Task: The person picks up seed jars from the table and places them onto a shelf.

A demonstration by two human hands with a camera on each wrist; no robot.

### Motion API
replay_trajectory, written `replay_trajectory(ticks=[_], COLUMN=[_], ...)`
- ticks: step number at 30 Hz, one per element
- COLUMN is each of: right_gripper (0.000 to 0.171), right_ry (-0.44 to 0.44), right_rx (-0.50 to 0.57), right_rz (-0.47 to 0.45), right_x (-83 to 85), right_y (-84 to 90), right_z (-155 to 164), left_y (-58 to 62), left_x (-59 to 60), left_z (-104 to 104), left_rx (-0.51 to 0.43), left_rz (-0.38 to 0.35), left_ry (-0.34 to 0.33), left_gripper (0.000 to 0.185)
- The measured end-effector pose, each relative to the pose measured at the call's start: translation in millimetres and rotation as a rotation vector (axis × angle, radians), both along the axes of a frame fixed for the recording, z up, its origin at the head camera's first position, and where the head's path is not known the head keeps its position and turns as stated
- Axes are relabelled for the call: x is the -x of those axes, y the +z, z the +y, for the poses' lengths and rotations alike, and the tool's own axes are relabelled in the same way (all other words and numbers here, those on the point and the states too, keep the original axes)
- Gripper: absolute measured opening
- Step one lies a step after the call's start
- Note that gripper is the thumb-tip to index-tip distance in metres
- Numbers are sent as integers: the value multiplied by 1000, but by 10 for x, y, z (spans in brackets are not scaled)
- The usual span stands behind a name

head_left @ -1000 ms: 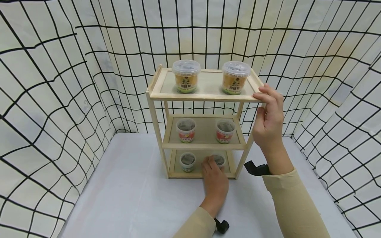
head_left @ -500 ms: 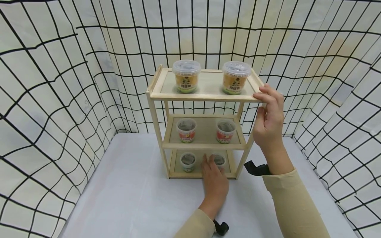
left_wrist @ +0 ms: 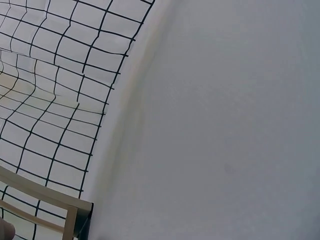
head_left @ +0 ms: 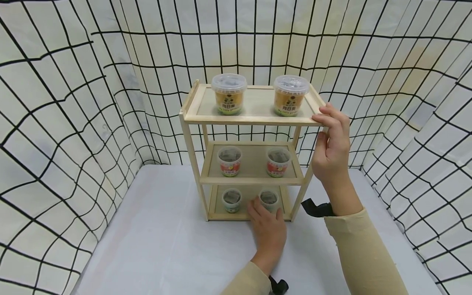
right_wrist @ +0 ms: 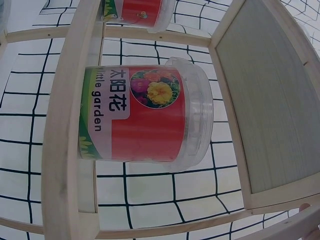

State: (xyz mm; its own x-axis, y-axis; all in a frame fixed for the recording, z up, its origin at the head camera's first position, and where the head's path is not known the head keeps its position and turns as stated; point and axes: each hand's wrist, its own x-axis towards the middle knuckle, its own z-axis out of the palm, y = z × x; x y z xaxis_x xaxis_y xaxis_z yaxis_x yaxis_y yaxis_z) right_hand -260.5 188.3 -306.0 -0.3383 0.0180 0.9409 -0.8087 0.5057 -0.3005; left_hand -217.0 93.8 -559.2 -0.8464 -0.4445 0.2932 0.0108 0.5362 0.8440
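A three-tier wooden rack [head_left: 248,121] stands on the white table. My right hand [head_left: 333,143] grips its top right corner, fingers over the edge and thumb below. Low in front, my left hand [head_left: 269,231] reaches to the bottom shelf, fingers loosely spread beside a small clear cup [head_left: 268,197], thumb apart at its right. A matching small cup [head_left: 232,199] sits to the left. The middle shelf bears two red-labelled cups, one of them a lidded flower cup [right_wrist: 145,112] close up in the right wrist view. Two yellow-labelled lidded cups [head_left: 229,94] stand on top.
White cloth walls with a black grid net [head_left: 254,49] enclose the table [head_left: 166,246] at the back and both sides. In the left wrist view, a corner of a pale wooden frame [left_wrist: 70,207] shows at lower left, beside a wide white surface [left_wrist: 215,115].
My left hand has drawn back slightly, toward me and to the right, and its fingertips have come off the right small cup's rim. The right hand keeps its grip on the rack.
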Motion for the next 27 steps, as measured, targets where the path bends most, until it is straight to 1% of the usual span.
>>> replay_trajectory(ticks=[5, 9, 13, 17, 24, 27], right_gripper=[41, 41, 41, 40, 40, 40], right_ry=[-7, -10, -6, 1, -8, -15], right_rx=[-3, -2, 0, 1, 4, 2], right_rz=[4, 1, -4, -1, -8, -11], right_x=[16, 9, -17, -37, -23, -4], right_y=[-6, -2, 12, 26, 15, -1], right_z=[4, 1, -13, -23, -12, -1], left_y=[-2, -4, -14, -32, -69, -77], left_x=[47, 110, 149, 157, 146, 145], left_z=[24, 43, 55, 58, 57, 59], left_rx=[18, 29, 87, 147, 184, 189], left_rz=[12, -2, 5, 47, 89, 95], left_ry=[5, 18, 69, 109, 84, 81], left_gripper=[82, 81, 77, 71, 59, 60])
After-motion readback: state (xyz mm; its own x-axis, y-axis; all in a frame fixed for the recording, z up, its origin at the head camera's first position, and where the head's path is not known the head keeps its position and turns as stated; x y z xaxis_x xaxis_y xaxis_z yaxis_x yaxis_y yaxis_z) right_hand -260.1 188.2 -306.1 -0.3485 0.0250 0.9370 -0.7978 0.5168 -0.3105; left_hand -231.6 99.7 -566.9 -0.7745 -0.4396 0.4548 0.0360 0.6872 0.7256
